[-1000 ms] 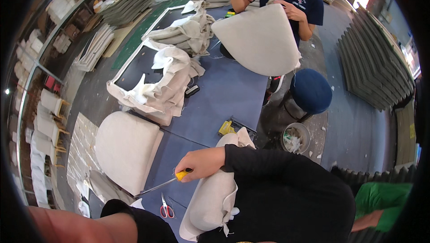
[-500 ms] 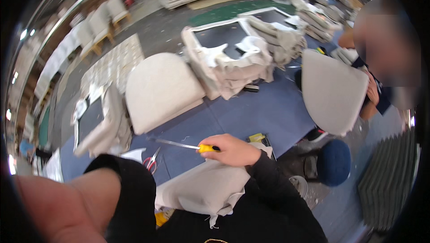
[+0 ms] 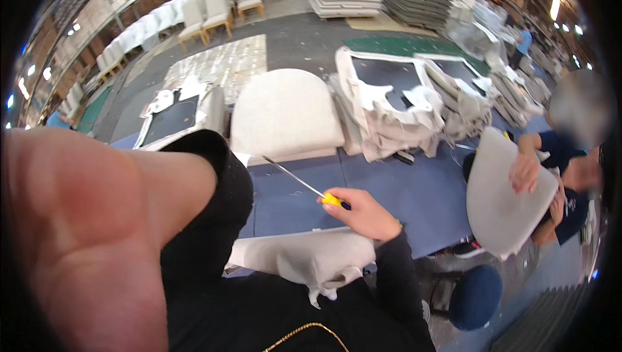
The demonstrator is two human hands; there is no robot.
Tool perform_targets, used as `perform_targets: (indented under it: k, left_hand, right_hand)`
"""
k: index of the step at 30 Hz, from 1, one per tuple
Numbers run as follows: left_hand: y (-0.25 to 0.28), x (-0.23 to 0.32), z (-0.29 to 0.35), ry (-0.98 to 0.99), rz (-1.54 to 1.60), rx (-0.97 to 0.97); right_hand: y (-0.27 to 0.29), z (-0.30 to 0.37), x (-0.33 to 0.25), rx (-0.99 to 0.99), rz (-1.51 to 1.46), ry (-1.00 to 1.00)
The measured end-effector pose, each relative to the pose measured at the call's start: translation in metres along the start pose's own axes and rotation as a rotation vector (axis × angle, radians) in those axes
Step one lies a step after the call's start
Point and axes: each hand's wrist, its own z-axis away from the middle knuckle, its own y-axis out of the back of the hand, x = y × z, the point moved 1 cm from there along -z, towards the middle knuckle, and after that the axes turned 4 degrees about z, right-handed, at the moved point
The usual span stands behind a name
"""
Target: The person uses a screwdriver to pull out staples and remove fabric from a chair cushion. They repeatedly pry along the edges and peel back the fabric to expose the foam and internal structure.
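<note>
In my right hand (image 3: 370,214) is a screwdriver (image 3: 332,199) with a yellow and black handle. Its long metal shaft slants up and left over the blue tabletop (image 3: 414,203), and the tip touches nothing that I can make out. Just below that hand, a light fabric-covered seat piece (image 3: 304,253) lies at the near edge against my body, its loose cloth bunched at the right end. My left hand (image 3: 71,190) is raised very close at the left, large and blurred; its fingers do not show.
Across the table stand a rounded beige chair panel (image 3: 282,112) and cloth-draped frames (image 3: 395,109). At the right a co-worker grips another light panel (image 3: 508,196). A blue round stool (image 3: 476,295) stands below them. Chairs (image 3: 214,8) line the floor behind.
The view has tilted up and turned left. My raised left hand fills more of the picture. The screwdriver remains in my right hand, and the co-worker's panel has tilted.
</note>
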Motion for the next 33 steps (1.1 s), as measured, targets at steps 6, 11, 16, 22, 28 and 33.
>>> perform_targets:
  k: [6,11,16,22,28,33]
  left_hand:
    - [-0.001,-0.007,0.000,-0.095,0.088,0.064]
    - [-0.011,-0.011,-0.002,-0.135,0.162,0.116]
    - [-0.018,-0.018,0.007,-0.148,0.196,0.147]
    - [-0.025,-0.018,0.011,-0.162,0.209,0.159]
    - [-0.029,-0.019,0.011,-0.160,0.228,0.173]
    - [-0.031,-0.014,0.007,-0.172,0.232,0.165]
  right_hand:
    - [0.012,0.008,0.004,0.017,0.020,-0.081]
    - [0.020,0.016,0.017,0.085,0.078,-0.104]
    - [0.015,0.019,0.016,0.092,0.048,-0.103]
    - [0.014,0.024,0.017,0.092,0.030,-0.101]
    - [0.013,0.019,0.020,0.080,0.072,-0.069]
    - [0.013,0.019,0.016,0.088,0.044,-0.063]
